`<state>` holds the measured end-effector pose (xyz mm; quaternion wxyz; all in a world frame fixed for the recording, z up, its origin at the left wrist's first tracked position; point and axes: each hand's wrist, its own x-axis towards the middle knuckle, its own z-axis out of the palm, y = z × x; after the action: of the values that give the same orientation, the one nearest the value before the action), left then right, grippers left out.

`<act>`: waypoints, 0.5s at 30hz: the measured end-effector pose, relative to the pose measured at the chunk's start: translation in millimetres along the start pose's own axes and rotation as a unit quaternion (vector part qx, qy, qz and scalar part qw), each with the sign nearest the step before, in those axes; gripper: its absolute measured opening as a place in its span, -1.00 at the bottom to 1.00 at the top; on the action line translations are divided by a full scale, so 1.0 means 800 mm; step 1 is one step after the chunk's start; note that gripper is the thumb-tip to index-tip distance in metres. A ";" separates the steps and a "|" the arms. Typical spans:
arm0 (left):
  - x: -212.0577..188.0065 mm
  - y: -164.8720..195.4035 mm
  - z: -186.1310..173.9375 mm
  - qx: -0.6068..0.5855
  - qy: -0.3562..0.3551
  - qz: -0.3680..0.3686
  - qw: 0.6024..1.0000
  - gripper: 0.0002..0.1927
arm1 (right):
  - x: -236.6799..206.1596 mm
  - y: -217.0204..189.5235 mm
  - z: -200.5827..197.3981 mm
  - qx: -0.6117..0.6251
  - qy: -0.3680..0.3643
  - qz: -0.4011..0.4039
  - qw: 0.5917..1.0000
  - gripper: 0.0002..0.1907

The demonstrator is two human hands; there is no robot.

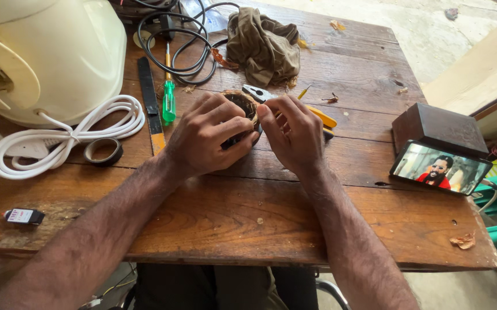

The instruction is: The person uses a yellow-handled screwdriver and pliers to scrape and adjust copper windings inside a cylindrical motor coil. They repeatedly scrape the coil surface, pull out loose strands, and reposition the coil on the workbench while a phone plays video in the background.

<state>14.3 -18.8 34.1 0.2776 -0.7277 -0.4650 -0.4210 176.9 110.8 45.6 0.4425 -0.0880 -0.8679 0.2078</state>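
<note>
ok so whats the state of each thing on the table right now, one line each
left hand: gripping the round wound coil
right hand: fingertips on the coil's edge
round wound coil: held between both hands, above the table
white cord: coiled and tied
black cable: loosely looped
green screwdriver: lying flat
tape roll: lying flat
cloth: crumpled
phone: screen on, propped against a brown box

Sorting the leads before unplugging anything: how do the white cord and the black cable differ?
The white cord is thicker, bundled in neat tied loops beside the cream appliance. The black cable is thinner, lying in loose, untied coils farther back, near the crumpled cloth. Both lie on the wooden table.
</note>
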 end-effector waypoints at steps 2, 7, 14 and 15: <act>-0.002 0.000 0.001 0.002 -0.001 -0.004 1.000 -0.85 | 0.000 0.000 0.000 -0.003 -0.001 0.002 1.000 -0.82; -0.007 -0.009 0.005 0.001 0.009 -0.003 1.000 -0.80 | -0.001 -0.001 0.000 -0.009 0.000 0.009 1.000 -0.82; -0.012 -0.021 0.006 -0.009 0.012 -0.035 0.999 -0.72 | 0.000 -0.001 -0.002 -0.009 -0.003 0.007 1.000 -0.83; -0.012 -0.021 0.006 -0.006 0.010 -0.032 0.999 -0.72 | 0.000 -0.001 -0.002 -0.011 -0.003 0.005 1.000 -0.83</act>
<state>-1.4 -12.4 23.6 0.2642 -0.7097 -0.4831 -0.4394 178.4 110.2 46.8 0.4377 -0.0966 -0.8711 0.2005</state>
